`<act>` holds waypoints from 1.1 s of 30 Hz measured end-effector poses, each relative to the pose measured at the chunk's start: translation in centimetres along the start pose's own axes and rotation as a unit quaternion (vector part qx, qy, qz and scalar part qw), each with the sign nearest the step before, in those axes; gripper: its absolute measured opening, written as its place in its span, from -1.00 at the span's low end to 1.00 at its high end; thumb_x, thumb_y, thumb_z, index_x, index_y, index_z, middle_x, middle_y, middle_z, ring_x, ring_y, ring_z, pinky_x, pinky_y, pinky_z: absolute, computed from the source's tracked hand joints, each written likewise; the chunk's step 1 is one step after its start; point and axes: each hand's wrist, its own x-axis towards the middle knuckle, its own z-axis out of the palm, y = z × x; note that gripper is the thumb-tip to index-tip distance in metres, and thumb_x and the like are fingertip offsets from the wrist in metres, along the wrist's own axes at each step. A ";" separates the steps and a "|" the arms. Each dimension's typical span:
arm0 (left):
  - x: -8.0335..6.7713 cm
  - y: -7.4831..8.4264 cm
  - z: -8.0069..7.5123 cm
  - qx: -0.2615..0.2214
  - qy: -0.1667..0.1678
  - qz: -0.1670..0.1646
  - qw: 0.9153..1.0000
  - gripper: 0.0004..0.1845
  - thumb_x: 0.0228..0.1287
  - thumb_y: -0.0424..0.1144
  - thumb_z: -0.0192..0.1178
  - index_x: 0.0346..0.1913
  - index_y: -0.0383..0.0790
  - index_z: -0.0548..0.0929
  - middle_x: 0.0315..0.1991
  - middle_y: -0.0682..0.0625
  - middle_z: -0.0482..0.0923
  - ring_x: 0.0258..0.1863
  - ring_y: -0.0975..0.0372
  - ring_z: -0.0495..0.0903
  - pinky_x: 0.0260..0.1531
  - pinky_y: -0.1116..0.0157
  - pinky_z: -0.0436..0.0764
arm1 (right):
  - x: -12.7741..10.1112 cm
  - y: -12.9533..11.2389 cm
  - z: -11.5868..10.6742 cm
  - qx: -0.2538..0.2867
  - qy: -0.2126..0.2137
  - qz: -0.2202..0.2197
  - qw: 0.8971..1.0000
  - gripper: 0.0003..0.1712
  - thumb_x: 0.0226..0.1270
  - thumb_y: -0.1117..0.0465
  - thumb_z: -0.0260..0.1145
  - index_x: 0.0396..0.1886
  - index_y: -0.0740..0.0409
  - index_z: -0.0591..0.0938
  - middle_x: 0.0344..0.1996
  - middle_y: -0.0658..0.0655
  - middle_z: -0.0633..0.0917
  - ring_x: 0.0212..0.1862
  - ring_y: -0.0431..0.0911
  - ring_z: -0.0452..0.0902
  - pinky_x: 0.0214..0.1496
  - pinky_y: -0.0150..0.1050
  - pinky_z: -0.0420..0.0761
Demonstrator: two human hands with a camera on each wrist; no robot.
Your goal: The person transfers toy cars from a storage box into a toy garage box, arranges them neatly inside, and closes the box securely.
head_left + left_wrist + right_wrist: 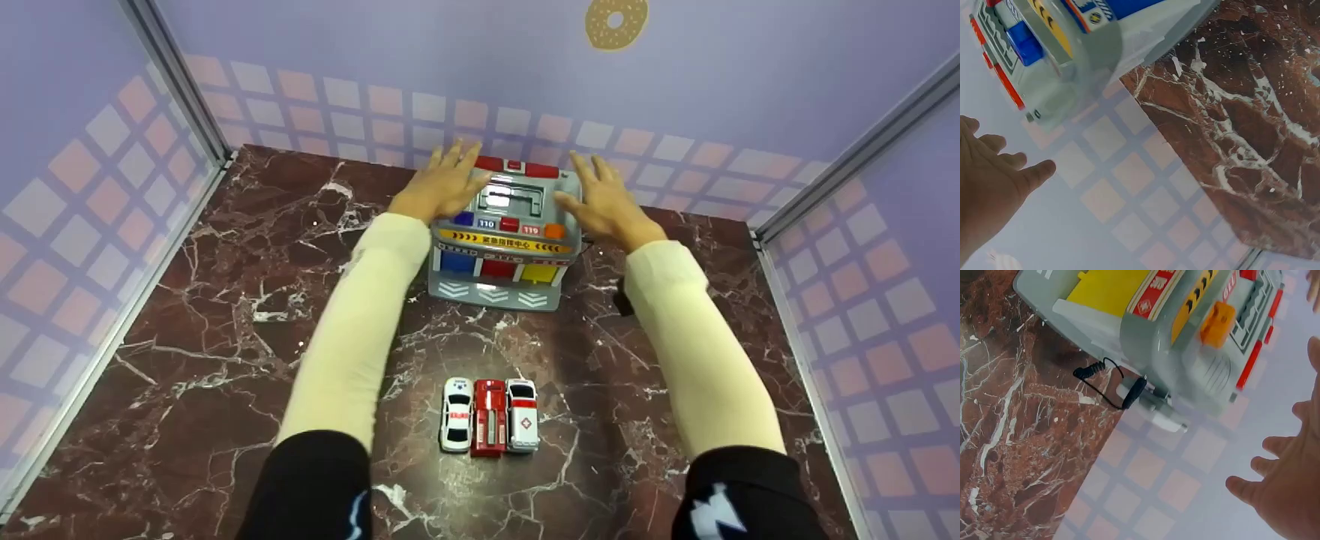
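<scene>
A grey toy emergency station [510, 240] with blue, red and yellow garage doors stands near the back wall. My left hand [442, 184] is at its left side, fingers spread and straight. On the opposite side my right hand [609, 206] is held the same way, with the thumb toward the roof. In the left wrist view there is a gap between the hand [994, 180] and the station; the right wrist view likewise shows the hand [1286, 467] apart from it. A toy handset [1151, 405] with a coiled black cord hangs on the station's right side.
A white toy police car [457, 415], a red toy fire truck [490, 424] and a white toy ambulance [523, 420] lie side by side in front of the station. Pale purple walls [337, 45] close off the brown marbled surface [247, 360] at the back and sides.
</scene>
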 end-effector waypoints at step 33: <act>1.7 -3.3 4.3 -0.492 0.332 -0.084 0.801 -0.75 0.26 -0.20 0.19 -0.06 -0.19 0.70 -0.09 -0.05 0.67 -0.05 0.25 0.61 -0.01 0.40 0.55 | -2.8 6.8 6.9 0.360 0.079 0.039 0.929 -0.34 0.42 0.07 0.06 0.43 0.14 0.14 0.22 0.22 0.47 0.19 0.03 0.43 0.28 -0.11 0.38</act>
